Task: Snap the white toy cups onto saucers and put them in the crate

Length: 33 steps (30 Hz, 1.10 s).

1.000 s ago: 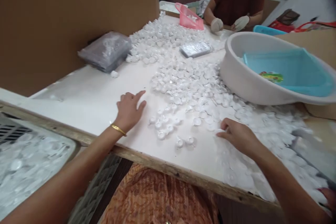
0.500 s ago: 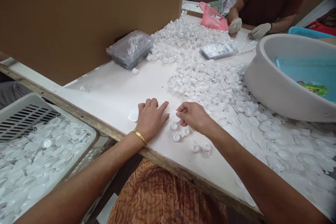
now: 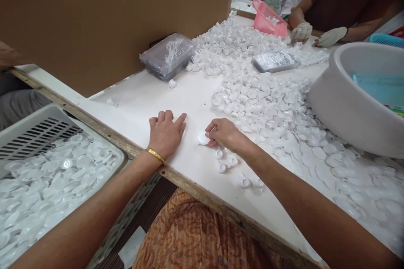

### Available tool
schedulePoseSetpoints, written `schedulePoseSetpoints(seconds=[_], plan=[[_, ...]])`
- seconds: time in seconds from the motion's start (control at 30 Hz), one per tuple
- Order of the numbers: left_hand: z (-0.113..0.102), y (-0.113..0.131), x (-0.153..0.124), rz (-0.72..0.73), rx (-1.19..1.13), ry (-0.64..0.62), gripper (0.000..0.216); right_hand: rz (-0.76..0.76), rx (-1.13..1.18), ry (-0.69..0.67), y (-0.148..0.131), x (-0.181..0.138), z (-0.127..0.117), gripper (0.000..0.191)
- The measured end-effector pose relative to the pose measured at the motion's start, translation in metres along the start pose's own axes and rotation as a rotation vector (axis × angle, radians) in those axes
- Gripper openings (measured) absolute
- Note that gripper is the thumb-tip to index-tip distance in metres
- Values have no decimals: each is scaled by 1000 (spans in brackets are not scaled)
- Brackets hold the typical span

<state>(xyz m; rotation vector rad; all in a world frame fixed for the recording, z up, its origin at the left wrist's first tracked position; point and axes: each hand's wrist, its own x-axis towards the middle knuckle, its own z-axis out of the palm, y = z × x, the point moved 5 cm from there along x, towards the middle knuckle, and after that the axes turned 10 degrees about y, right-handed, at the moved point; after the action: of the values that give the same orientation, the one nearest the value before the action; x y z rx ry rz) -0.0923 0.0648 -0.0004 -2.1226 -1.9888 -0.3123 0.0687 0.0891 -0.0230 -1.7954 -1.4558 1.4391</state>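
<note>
Fingers of the right hand (image 3: 224, 133) pinch a round white cap (image 3: 203, 138) by its rim, low over the table (image 3: 132, 105) and just right of the left hand (image 3: 166, 134); that hand lies flat, palm down, fingers loosely together and holding nothing, likely as a brace; the rim pinch probably keeps the cap's face clear; loose caps (image 3: 268, 105) heap within reach; more fill the basket (image 3: 41, 124) at left; no brand, label or writing can be read.
</note>
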Motion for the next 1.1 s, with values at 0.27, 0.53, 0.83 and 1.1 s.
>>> schedulePoseSetpoints(seconds=[0.27, 0.53, 0.83, 1.1], plan=[[4, 50, 25, -26, -203, 11, 40, 38, 29, -56, 4, 6, 5, 13], [26, 70, 34, 90, -152, 20, 41, 44, 53, -124, 14, 12, 4, 23], [23, 73, 39, 133, -94, -43, 42, -29, -32, -96, 7, 10, 8, 18], [9, 49, 30, 195, 66, -195, 46, -228, -343, 490, 46, -84, -124, 14]])
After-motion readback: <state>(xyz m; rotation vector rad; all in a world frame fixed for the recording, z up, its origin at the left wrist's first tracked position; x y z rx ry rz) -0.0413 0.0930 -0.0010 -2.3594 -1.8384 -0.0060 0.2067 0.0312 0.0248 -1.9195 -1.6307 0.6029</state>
